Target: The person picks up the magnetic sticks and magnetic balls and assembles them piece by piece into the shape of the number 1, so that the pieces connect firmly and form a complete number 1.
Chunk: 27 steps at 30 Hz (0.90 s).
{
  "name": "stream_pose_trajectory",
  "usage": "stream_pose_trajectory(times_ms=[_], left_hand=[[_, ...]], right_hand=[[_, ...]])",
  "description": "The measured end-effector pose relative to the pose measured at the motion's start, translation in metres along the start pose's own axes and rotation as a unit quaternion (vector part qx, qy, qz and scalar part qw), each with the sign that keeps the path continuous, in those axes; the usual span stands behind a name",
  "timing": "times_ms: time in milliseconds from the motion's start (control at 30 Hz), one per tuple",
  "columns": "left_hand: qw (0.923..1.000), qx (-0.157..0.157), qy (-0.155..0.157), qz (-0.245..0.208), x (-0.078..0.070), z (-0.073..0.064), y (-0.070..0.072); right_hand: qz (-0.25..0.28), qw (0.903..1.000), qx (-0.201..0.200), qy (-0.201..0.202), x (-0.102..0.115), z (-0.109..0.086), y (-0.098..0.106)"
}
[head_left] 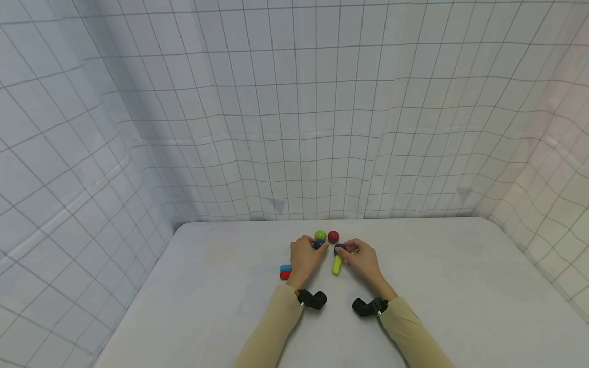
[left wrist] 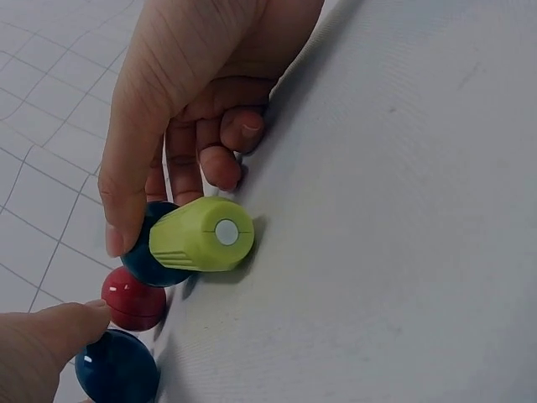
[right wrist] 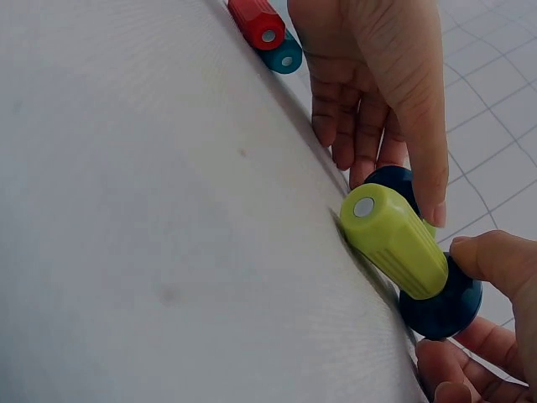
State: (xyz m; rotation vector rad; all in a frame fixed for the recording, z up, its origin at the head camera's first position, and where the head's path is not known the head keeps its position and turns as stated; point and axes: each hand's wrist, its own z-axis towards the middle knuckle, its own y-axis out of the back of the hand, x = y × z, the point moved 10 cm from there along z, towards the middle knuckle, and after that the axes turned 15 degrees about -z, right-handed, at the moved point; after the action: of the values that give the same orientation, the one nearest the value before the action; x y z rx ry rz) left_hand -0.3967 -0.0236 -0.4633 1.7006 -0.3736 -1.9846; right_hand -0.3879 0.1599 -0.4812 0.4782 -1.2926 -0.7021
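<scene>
My left hand (head_left: 306,258) pinches a dark blue ball (head_left: 319,245) between thumb and fingers. With my right hand (head_left: 364,259) I grip a second dark blue ball (head_left: 340,247), thumb on its near side. A yellow-green ribbed rod (head_left: 337,265) joins this ball and points back toward me; in the right wrist view the rod (right wrist: 394,239) shows a round silver end. The two balls are close together, a small gap between them in the head view. Just behind them sit a green ball (head_left: 320,235) and a red ball (head_left: 333,236).
A blue rod (head_left: 286,268) and a red rod (head_left: 285,275) lie side by side left of my left wrist, partly covered by it. White cloth covers the table (head_left: 221,286). A gridded white curtain (head_left: 294,128) hangs behind its far edge and along both sides.
</scene>
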Motion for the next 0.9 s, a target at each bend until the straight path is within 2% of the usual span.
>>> stream_pose_trajectory(times_ms=[300,533,900], left_hand=[[1.0,-0.003,-0.004,-0.003,0.0011,0.0002,-0.0001],[1.0,-0.003,0.006,-0.006,0.0027,-0.0017,0.0018],[0.9999,-0.003,-0.009,0.011,-0.0026,-0.003,0.0075]], right_hand=[[0.001,0.9999,0.004,-0.01,-0.0011,0.0,-0.001],[-0.005,0.9999,0.003,-0.01,-0.0027,0.0005,-0.0014],[-0.004,0.9999,0.001,-0.013,-0.0027,0.0006,-0.0013]])
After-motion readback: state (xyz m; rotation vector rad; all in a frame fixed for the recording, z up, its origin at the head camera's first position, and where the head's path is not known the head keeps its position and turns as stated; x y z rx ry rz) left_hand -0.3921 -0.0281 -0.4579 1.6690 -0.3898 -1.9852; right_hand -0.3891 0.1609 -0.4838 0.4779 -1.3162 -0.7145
